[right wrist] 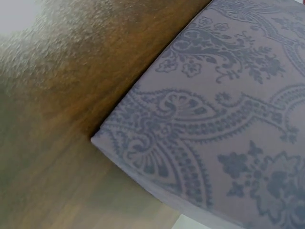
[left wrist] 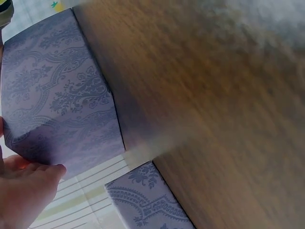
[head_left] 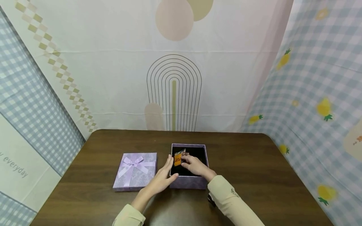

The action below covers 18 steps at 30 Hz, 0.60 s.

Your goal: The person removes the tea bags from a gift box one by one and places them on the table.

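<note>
A purple patterned gift box [head_left: 188,182] with a black inside stands uncovered on the table. My right hand [head_left: 196,165] reaches into it and pinches a small orange packet with dark print [head_left: 177,159] between thumb and fingers, near the box's left wall. A multicoloured part of the packet shows behind my fingertips. With its fingers straight, my left hand [head_left: 161,178] rests against the box's left side; in the left wrist view its fingers [left wrist: 45,174] touch the patterned wall. The right wrist view holds only the box's outer side [right wrist: 214,119], and the right hand is hidden there.
The purple box lid [head_left: 135,175] with a lilac ribbon bow [head_left: 135,164] lies left of the box, close to my left forearm. A brown wooden table [head_left: 240,160] carries everything. Patterned cloth hangs behind the table and on both sides.
</note>
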Each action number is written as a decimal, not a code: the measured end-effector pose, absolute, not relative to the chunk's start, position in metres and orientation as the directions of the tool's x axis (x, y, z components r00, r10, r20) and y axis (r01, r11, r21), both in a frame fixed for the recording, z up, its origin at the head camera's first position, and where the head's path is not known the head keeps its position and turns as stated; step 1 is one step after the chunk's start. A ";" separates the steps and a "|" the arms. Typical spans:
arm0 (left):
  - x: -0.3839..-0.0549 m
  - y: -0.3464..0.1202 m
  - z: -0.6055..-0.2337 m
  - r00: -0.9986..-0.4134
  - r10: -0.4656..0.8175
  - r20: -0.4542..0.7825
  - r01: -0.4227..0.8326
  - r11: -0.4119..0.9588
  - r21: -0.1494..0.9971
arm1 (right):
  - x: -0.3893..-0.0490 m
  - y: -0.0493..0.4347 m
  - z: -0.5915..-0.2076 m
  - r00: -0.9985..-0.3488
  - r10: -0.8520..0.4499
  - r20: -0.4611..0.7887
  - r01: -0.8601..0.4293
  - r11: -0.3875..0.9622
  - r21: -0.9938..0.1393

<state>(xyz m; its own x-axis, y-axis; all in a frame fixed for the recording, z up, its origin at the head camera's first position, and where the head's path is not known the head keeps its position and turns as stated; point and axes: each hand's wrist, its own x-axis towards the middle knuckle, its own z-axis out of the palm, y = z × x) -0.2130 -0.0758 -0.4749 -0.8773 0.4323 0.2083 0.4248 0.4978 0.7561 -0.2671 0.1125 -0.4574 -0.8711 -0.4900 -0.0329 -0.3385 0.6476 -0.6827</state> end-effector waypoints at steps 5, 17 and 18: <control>-0.214 -0.075 -0.477 -0.882 0.413 0.227 0.427 0.497 0.755 | -0.266 0.114 -0.456 -0.881 -0.473 -0.003 -0.346 0.649 -0.678; -0.214 -0.075 -0.478 -0.880 0.406 0.246 0.438 0.493 0.752 | -0.257 0.132 -0.440 -0.923 -0.347 0.167 -0.345 0.551 -0.760; -0.214 -0.075 -0.478 -0.881 0.405 0.245 0.436 0.494 0.752 | -0.256 0.135 -0.438 -0.928 -0.330 0.172 -0.335 0.539 -0.773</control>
<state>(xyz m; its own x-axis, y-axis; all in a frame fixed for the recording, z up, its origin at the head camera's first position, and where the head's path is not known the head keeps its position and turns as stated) -0.2137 -0.0749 -0.4777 -0.8808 0.4049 0.2453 0.4364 0.4936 0.7522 -0.2564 0.1353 -0.4380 -0.9282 -0.3296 0.1724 -0.3349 0.5388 -0.7730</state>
